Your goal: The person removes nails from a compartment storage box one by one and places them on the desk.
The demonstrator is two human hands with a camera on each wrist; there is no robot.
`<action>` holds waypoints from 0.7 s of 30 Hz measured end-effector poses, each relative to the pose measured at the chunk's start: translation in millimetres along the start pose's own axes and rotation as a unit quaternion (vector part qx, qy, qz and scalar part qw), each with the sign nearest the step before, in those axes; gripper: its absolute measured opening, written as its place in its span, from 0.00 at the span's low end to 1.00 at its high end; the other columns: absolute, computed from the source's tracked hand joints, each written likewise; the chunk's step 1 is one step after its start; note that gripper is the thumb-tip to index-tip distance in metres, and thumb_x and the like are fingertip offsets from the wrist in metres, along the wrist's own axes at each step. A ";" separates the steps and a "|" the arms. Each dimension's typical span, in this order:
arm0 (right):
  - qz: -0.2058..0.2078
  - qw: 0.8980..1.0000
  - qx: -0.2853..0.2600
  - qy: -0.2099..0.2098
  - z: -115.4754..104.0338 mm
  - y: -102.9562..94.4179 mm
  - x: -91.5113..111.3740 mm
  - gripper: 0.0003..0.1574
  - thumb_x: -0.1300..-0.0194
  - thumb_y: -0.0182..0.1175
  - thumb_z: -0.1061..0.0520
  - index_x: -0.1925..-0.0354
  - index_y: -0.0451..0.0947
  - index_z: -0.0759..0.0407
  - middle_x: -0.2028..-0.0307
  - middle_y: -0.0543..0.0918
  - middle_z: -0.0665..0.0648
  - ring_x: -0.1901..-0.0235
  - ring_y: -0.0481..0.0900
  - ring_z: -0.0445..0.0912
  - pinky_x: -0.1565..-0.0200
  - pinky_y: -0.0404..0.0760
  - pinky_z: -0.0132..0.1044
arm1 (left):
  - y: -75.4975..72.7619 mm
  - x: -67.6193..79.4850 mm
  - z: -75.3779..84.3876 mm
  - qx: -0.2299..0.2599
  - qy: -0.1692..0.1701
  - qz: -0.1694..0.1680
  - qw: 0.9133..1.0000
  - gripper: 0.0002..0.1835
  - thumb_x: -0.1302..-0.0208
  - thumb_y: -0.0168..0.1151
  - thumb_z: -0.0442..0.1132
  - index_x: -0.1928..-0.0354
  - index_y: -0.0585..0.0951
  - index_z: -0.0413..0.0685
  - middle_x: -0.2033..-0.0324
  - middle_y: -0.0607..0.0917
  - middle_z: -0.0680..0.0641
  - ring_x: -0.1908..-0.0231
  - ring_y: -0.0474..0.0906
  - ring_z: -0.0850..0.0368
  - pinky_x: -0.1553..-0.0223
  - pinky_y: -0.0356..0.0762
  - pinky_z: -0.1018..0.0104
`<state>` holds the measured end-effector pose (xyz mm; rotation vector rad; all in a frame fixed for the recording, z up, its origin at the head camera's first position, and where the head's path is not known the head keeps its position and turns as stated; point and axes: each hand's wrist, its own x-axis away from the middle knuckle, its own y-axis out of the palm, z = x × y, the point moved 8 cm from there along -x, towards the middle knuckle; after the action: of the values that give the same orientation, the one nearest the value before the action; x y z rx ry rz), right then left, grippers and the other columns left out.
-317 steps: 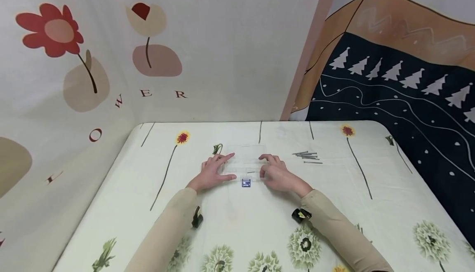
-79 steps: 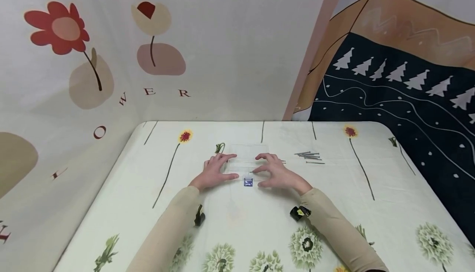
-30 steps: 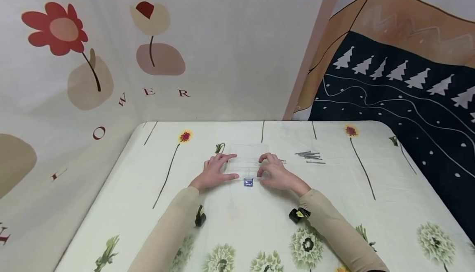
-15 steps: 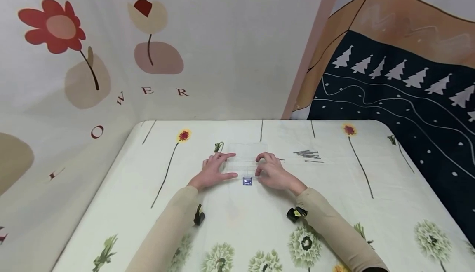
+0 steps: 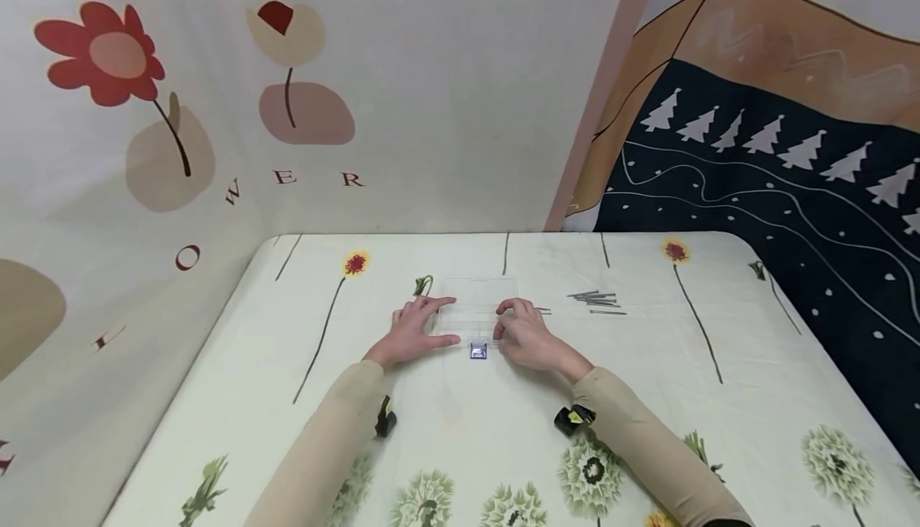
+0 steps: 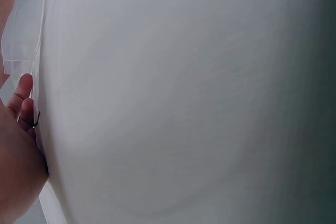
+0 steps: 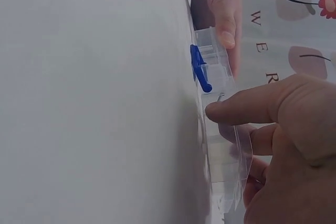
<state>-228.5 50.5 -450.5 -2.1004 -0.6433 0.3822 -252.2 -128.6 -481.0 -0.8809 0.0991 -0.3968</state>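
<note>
A clear plastic box (image 5: 476, 299) with a blue latch (image 5: 477, 350) at its front lies on the table. My left hand (image 5: 411, 334) rests against the box's left side, thumb and index finger straight and spread. At the right front part of the box, my right hand (image 5: 530, 337) has its fingers curled. In the right wrist view, the tip of a nail (image 7: 220, 97) shows beside the thumb (image 7: 247, 106), and the hand pinches it; most of the nail is hidden. Through the clear wall, other fingers show behind the thumb.
Several grey nails (image 5: 595, 299) lie in a pile right of the box, with a single nail (image 5: 608, 313) in front of them. Nail ends (image 5: 544, 311) stick out beyond the right hand. The table has a white flowered cloth (image 5: 446, 431); a printed curtain (image 5: 460, 112) hangs behind.
The right hand's fingers, spread with a nail at their tips 2.6 seconds ago, are now curled at the box's front. Nail ends beside the hand were not visible 10.6 seconds ago. The left hand stays put.
</note>
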 end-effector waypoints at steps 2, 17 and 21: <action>0.005 1.000 -0.012 -0.002 0.5 -0.6 0.3 0.07 0.44 0.62 0.66 0.68 0.78 0.55 0.42 0.66 0.63 0.39 0.56 0.62 0.40 0.53 0.58 | -0.3 0.3 -0.1 -0.002 0.000 0.000 1.000 0.40 0.44 0.68 0.60 0.30 0.67 0.60 0.44 0.69 0.45 0.46 0.61 0.46 0.41 0.48 0.45; 0.029 0.997 -0.072 -0.007 1.0 -3.5 -3.2 0.06 0.41 0.65 0.60 0.73 0.78 0.51 0.46 0.70 0.60 0.40 0.57 0.63 0.41 0.51 0.62 | -1.0 2.2 1.3 0.009 -0.004 -0.002 1.000 0.41 0.44 0.69 0.59 0.30 0.67 0.59 0.43 0.69 0.44 0.45 0.60 0.45 0.42 0.48 0.46; 0.030 0.997 -0.071 -0.001 0.9 -4.5 -3.3 0.07 0.42 0.66 0.60 0.74 0.78 0.51 0.46 0.70 0.59 0.40 0.57 0.63 0.41 0.51 0.62 | -1.8 2.5 3.1 0.011 -0.003 -0.002 1.000 0.41 0.44 0.69 0.59 0.30 0.66 0.59 0.43 0.69 0.45 0.45 0.60 0.46 0.42 0.47 0.46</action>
<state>-232.9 51.4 -447.2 -2.2594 -0.6251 0.3807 -249.7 -128.3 -477.4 -0.8611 0.0866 -0.3982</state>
